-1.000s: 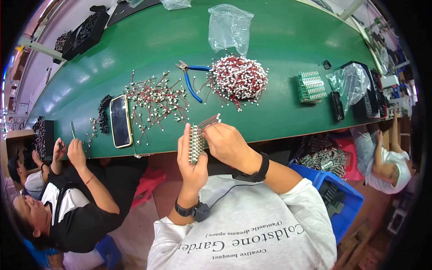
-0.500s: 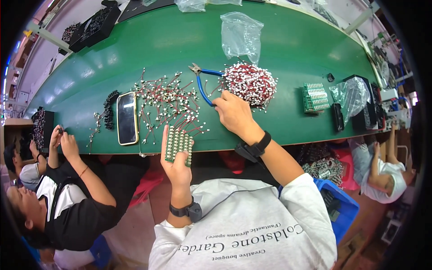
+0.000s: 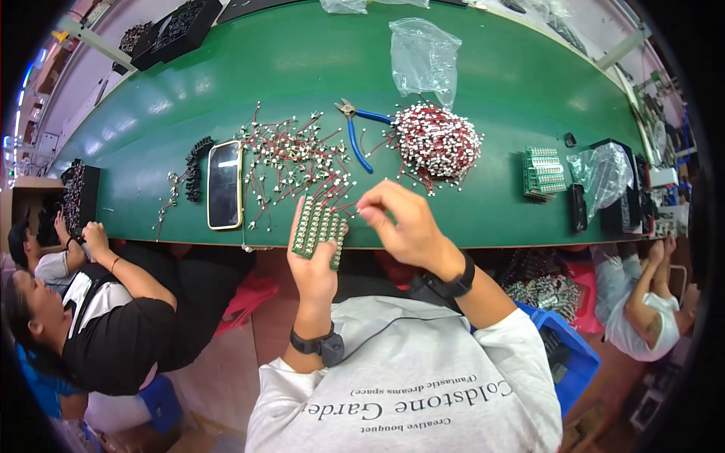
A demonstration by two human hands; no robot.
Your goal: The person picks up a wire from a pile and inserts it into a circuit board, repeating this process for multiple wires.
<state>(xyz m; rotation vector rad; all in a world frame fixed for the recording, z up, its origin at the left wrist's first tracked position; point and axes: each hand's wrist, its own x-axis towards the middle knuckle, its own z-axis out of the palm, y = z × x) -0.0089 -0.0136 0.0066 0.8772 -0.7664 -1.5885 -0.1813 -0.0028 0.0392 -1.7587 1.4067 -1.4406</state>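
Observation:
My left hand (image 3: 312, 273) grips a green circuit board panel (image 3: 318, 229) covered with rows of small metal parts, thumb on its lower right corner. Red wires fan out past its upper right edge. Close to that edge, my right hand (image 3: 411, 226) is closed in a pinch at the end of a thin red wire (image 3: 343, 207). Above the board, short red wires with small pale ends (image 3: 298, 155) lie scattered. A dense heap of red wires with white connectors (image 3: 438, 143) sits beyond my right hand. Blue-handled cutting pliers (image 3: 353, 136) rest between heap and scatter, touched by neither hand.
A phone (image 3: 225, 185) and a curved black strip of parts (image 3: 195, 170) lie to the left. On the right are stacked green boards (image 3: 544, 172) and a plastic bag (image 3: 604, 177). Another clear bag (image 3: 425, 57) lies farther back. Co-workers sit at both sides.
My right hand has left the pliers' handle and come down toward the board, closing near a red wire. The pliers stay on the table. My left hand still holds the board.

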